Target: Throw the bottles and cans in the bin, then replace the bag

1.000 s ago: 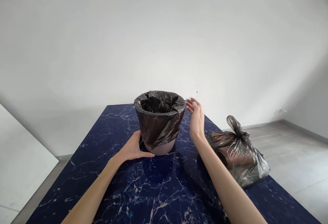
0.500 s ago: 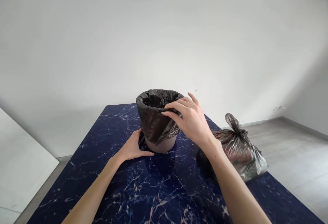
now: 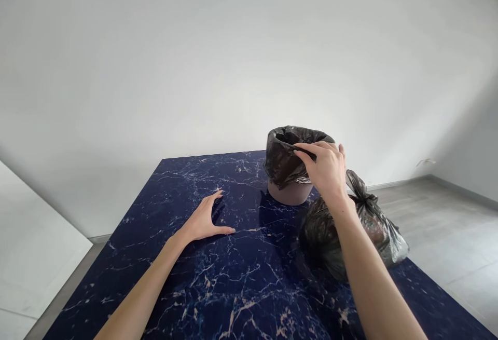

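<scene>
A small trash bin [image 3: 288, 193] lined with a black garbage bag [image 3: 286, 166] is at the far right part of the table, slightly tilted. The bag is folded over its rim. My right hand [image 3: 324, 166] pinches that rim at the near side, thumb outside and fingers over the edge. Away from the bin, my left hand [image 3: 204, 220] rests on the tabletop, thumb and fingers spread around nothing. A full, knotted black garbage bag [image 3: 383, 228] lies at the right, partly behind my right forearm.
The table [image 3: 233, 298] has a dark blue marbled top. A white wall [image 3: 194, 59] rises behind it. Grey floor [image 3: 459, 226] shows past the right edge, and a white panel [image 3: 35, 246] stands at the left.
My right hand has carried the lined bin to the right and farther back, out of my left hand's curve. My left hand has stayed in nearly the same place.
</scene>
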Demonstrator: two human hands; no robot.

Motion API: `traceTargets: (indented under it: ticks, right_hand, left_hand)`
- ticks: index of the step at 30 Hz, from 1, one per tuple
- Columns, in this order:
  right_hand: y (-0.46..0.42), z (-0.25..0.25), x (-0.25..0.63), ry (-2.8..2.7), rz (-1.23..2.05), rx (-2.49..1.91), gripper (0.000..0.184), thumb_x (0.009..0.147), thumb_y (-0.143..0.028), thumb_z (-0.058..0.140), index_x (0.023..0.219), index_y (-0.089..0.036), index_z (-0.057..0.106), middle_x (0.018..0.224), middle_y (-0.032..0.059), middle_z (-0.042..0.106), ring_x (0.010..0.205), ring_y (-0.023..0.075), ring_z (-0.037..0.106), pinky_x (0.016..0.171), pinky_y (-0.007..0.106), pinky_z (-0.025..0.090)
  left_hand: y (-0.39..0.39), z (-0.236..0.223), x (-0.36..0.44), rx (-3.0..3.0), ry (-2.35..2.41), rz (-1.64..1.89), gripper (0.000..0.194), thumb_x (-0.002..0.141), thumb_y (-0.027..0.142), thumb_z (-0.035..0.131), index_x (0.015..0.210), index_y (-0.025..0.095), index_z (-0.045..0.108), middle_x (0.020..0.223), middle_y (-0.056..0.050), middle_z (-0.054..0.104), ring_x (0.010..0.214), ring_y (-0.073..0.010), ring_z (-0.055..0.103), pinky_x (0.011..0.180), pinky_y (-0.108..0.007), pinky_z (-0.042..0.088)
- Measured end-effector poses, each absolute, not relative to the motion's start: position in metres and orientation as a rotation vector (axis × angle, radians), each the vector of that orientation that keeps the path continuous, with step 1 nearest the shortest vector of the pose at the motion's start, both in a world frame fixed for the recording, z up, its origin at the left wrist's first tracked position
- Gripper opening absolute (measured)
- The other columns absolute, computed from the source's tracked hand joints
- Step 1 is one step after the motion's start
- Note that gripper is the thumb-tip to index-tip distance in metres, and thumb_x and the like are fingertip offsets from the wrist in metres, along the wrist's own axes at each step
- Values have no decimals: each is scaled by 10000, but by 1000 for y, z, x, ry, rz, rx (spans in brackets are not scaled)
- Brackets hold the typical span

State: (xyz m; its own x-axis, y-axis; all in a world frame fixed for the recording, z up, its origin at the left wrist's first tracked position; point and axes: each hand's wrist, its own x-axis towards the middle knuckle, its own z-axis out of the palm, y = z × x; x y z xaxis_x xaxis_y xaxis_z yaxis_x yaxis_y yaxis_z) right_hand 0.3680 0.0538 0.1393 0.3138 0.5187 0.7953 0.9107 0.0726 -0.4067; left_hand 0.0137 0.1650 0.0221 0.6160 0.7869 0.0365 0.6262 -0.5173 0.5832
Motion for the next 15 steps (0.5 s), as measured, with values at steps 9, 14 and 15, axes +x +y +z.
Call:
traceTargets:
  ticks: [9,14,15]
  right_hand:
    - [50,150,335,-1303,-378,-1408,376,1018,-315,601,1359,-216,725,1492,127,683,1615,401,352,1296,787,131]
    - [54,147,276,-1610,-68,-1244,345,1074,-386,560,1333,-240,736,1478,107,696,1580,337,444,1285,669,352]
    - [58,139,265,-1692,2,-1231,376,1094,-414,529,1370,-240,717,1499,108,682,1581,318,447,1280,607,393]
  left_hand:
    - [164,24,14,2210,1088,467,1311,633,748,926,1708,334,301,1781,-178,281,1587,-535,313,1236,-739,342]
    - [162,23,22,2038,1025,640,1204,707,779,869,1683,303,349,1737,-169,391,1600,-479,335,1305,-680,266]
    - [160,23,27,1987,998,693,1126,810,830,745,1695,287,310,1730,-168,407,1609,-436,347,1317,-639,272]
